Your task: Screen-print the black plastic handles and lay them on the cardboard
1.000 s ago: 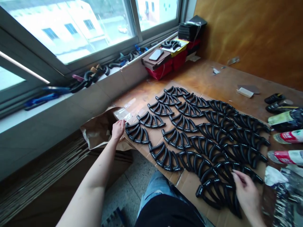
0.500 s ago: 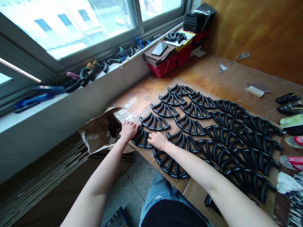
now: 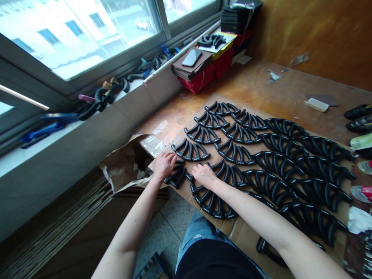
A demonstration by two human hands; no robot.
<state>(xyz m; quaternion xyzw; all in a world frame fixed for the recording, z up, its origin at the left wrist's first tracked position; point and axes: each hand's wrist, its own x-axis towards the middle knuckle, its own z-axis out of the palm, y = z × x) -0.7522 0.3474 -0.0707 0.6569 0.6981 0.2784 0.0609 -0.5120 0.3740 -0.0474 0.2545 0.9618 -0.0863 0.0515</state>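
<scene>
On the cardboard sheet [image 3: 186, 192] lie fan-shaped groups of black curved handles [image 3: 190, 149], tubular with small white print. My left hand [image 3: 165, 166] is at the nearest left group [image 3: 176, 177], its fingers bent together over a black curved handle at the upper left; the fingertips are partly hidden. Just to the right, my right hand [image 3: 204, 175] is closed around another black curved handle [image 3: 189, 176], whose end sticks out left of the fingers. Below the right hand, a further fan [image 3: 213, 203] lies near the sheet's front edge.
An open brown paper bag [image 3: 119, 166] hangs at the table's left corner, above stacked cardboard [image 3: 64, 228]. A phone [image 3: 192, 57] rests on a pile by the window. Clamps and tools line the sill [image 3: 136, 83]. Bottles [image 3: 362, 193] stand at the right.
My right hand has shifted right, away from the left group, with a handle in its fingers. My left hand has moved slightly right over that group. The view has turned a little.
</scene>
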